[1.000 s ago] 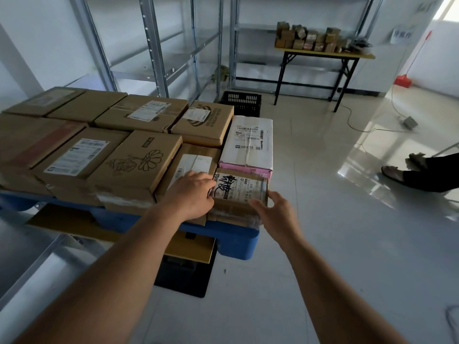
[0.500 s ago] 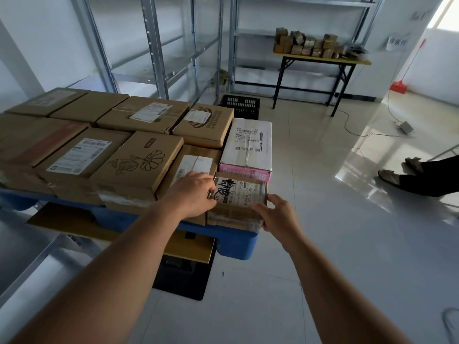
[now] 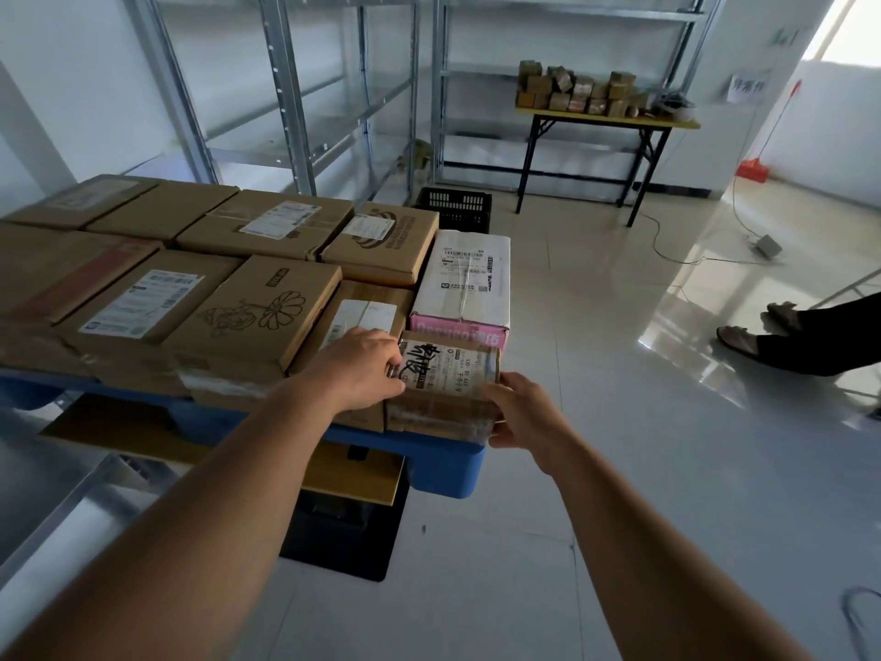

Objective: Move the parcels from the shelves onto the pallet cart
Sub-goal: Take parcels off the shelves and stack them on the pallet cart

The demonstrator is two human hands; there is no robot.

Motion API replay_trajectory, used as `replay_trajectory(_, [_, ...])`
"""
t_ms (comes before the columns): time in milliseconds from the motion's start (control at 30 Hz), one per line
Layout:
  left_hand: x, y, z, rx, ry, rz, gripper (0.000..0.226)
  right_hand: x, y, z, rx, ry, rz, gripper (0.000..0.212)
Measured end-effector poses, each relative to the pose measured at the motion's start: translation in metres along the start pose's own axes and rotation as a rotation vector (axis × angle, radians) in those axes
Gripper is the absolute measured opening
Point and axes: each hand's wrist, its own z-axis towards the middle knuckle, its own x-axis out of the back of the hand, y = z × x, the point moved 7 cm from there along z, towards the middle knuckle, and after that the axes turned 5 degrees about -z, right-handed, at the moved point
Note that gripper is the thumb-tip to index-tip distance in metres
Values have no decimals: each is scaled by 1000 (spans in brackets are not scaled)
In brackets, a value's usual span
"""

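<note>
A small brown parcel [image 3: 445,374] with a white label and black handwriting sits at the near right corner of the blue pallet cart [image 3: 429,455]. My left hand [image 3: 357,369] holds its left side, fingers curled over the edge. My right hand [image 3: 522,412] grips its near right corner. Behind it stands a white and pink box [image 3: 465,283]. Several brown cardboard parcels cover the cart to the left, among them one with a flower drawing [image 3: 257,317].
Metal shelving [image 3: 295,97] stands behind the cart. A black crate [image 3: 455,207] sits on the floor by it. A folding table [image 3: 605,116] with several small parcels stands at the back. A person's feet [image 3: 763,331] are at the right, with a cable [image 3: 677,250] across the floor.
The small parcel and both hands have stayed at the cart's corner; my right hand has closed in slightly on the parcel's near right corner.
</note>
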Motion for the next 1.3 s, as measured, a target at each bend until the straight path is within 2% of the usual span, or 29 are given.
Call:
replay_trajectory(233, [-4, 1, 0, -1, -6, 20, 40, 1, 2, -1, -18, 2, -101, 32])
replay_trajectory(333, [-7, 2, 0, -7, -9, 26, 41, 5, 1, 1, -30, -8, -228, 33])
replay_trajectory(467, [-5, 3, -1, -9, -2, 22, 42, 14, -15, 4, 63, 78, -313, 38])
replay_trajectory(567, [0, 1, -3, 12, -16, -2, 47, 13, -35, 4, 166, 103, -406, 34])
replay_trajectory(633, [4, 2, -5, 18, -9, -45, 49, 15, -48, 1, 196, 178, -497, 37])
replay_trajectory(767, [16, 2, -21, 29, 92, -155, 49, 8, -78, -12, 320, 322, -673, 42])
replay_trajectory(900, [24, -14, -51, 117, 224, -202, 49, -21, -105, -31, 503, 363, -786, 43])
replay_trajectory(1167, [29, -58, -146, 420, 555, -255, 58, -120, -110, -67, 786, 222, -821, 35])
replay_trajectory(1300, [26, -79, -182, 508, 618, -242, 57, -163, -108, -79, 861, 146, -848, 29])
